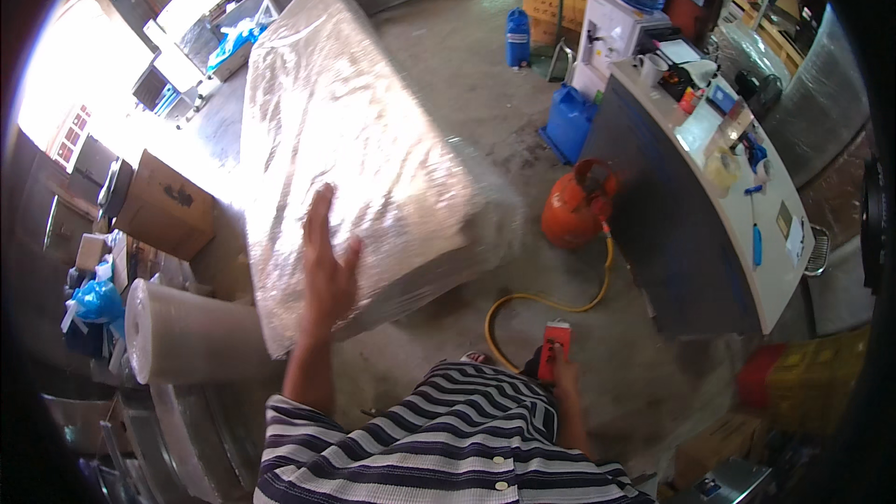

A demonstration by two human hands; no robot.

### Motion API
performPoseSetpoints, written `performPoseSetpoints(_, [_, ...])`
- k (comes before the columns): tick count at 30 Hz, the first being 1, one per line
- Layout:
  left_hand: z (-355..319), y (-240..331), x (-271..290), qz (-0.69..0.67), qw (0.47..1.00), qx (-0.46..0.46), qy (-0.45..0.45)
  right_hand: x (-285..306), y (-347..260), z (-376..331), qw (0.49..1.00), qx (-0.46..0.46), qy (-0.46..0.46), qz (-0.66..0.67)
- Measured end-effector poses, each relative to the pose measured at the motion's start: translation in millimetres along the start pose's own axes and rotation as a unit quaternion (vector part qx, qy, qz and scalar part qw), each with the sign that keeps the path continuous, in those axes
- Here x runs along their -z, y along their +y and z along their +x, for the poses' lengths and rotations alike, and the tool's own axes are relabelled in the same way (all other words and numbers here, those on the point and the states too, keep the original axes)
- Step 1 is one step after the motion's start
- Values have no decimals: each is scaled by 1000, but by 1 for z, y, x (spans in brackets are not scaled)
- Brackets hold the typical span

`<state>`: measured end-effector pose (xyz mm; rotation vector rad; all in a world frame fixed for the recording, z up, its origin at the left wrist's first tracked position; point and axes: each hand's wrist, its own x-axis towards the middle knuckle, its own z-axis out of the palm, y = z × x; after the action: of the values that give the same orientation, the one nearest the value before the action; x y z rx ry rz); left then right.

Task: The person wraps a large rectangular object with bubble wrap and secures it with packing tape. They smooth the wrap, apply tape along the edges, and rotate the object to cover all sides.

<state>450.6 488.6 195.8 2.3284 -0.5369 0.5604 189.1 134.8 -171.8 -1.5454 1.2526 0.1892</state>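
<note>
A long, boxy item in clear shiny plastic wrap (355, 121) stands in front of me, reaching away toward the far left. My left hand (329, 266) is open over its near part, fingers stretched; whether the palm presses on the film I cannot tell. Low at my right side, my right hand (563, 371) is closed around a red gas heat gun (555, 341) with a dark nozzle part. From there a yellow hose (532, 299) loops across the floor to an orange gas cylinder (569, 210), which stands beside the desk.
At right stands a curved desk (686, 126) holding tape rolls and tools. Behind it are a water dispenser (616, 23) and blue containers (569, 121). On the left sit a cardboard box (163, 205) and a large roll of clear wrap (201, 336). The hose lies near my feet.
</note>
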Motion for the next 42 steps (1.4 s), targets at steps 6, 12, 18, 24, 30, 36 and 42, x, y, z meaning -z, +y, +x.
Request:
performPoseSetpoints(6, [147, 39, -77, 135, 967, 147, -157, 88, -7, 106, 999, 26, -33, 15])
performPoseSetpoints(12, [180, 71, -102, 249, 914, 199, -250, 229, -22, 177, 994, -5, 94, 49])
performPoseSetpoints(18, [187, 84, -126, 249, 903, 249, -245, 251, -58, 253, 995, 52, 60, -54])
performPoseSetpoints(24, [163, 91, -106, 81, 948, 266, -155, 125, -177, 191, 981, 87, -132, -112])
performPoseSetpoints(30, [31, 8, 37, 129, 957, 260, 15, 44, -155, 160, 955, 167, -147, -194])
performPoseSetpoints(36, [-159, -312, 171, -269, 834, 478, 59, 14, -18, 145, 974, 84, -202, -56])
performPoseSetpoints(42, [-133, -320, 76, -426, 785, 450, 35, 4, 18, -43, 964, 30, -162, -209])
